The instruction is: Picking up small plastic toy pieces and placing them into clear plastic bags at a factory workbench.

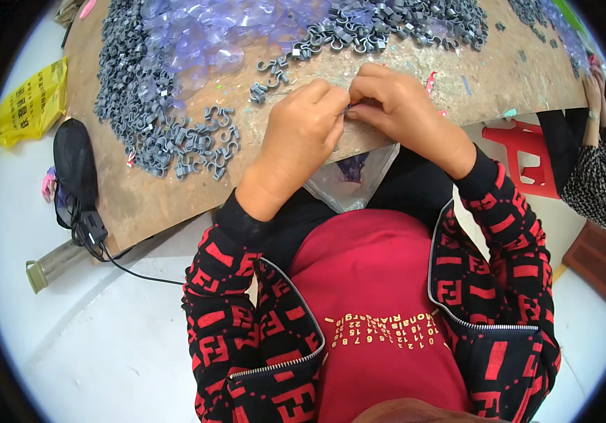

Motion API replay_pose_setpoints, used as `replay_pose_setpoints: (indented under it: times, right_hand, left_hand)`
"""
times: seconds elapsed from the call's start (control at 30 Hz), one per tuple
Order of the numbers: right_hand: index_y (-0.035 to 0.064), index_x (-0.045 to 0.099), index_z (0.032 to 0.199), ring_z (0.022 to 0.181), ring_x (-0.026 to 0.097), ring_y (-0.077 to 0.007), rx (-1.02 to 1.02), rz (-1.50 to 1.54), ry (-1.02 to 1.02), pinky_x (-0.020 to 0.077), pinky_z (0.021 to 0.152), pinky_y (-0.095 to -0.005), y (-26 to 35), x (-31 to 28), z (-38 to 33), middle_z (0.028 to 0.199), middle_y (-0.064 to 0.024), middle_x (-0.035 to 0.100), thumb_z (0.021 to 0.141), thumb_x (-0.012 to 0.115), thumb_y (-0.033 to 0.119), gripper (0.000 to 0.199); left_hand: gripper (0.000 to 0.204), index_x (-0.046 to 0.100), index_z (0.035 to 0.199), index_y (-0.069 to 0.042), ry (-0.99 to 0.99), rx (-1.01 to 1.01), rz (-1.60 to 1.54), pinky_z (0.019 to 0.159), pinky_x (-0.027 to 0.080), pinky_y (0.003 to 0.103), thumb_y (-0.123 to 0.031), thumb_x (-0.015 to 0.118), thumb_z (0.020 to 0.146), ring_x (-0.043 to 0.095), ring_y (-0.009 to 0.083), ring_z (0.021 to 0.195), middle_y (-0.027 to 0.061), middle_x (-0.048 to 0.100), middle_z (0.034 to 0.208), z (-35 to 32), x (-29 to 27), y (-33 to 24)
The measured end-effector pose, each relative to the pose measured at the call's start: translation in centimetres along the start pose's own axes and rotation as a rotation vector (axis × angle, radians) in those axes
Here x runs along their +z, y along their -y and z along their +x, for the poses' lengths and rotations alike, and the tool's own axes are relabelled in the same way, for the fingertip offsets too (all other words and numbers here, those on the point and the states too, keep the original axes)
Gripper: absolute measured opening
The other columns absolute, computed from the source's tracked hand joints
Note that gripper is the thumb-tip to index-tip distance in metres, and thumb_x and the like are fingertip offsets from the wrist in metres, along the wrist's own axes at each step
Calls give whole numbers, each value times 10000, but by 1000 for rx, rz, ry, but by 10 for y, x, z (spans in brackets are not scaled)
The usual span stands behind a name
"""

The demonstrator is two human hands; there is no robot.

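My left hand and my right hand meet above the near edge of the wooden table. Both are closed, fingertips pinched together around something small and dark. The fingers cover most of it, so its kind cannot be made out. Small grey plastic clips with open hooked ends lie heaped left of my hands, and more grey clips are spread beyond them. A few loose clips rest just past my left hand. Clear bluish-purple suction cups form a pile between the grey heaps.
Below the table edge, a clear plastic bag sits at my lap with something purple inside. A black bag with a cable hangs at the left edge, near a yellow bag. At right are a red stool and another person's arm.
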State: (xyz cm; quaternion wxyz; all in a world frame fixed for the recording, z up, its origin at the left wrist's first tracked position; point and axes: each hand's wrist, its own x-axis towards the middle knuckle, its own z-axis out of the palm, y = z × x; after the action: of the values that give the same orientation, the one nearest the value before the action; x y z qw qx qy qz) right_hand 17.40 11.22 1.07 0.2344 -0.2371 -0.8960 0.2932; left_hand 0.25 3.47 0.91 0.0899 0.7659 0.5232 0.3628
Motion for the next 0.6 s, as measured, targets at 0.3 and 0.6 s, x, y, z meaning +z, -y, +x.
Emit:
replay_pose_setpoints:
  times: [0.3, 0.6]
  right_hand:
    - [41, 597, 794, 770, 608, -345, 36, -133, 72, 495, 668, -422, 4, 0, 7, 801, -129, 585, 703, 678, 113, 141]
    - [0, 538, 792, 741, 559, -370, -30, -125, 52, 445, 618, -424, 4, 4, 12, 776, -145, 531, 723, 649, 67, 147]
  left_hand:
    - [174, 515, 804, -69, 55, 27, -24, 618, 474, 394, -9, 630, 689, 567, 299, 737, 100, 515, 764, 1, -1, 3]
    - [141, 509, 785, -79, 24, 48, 72, 612, 477, 383, -9, 595, 699, 570, 285, 729, 90, 523, 755, -2, 1, 0]
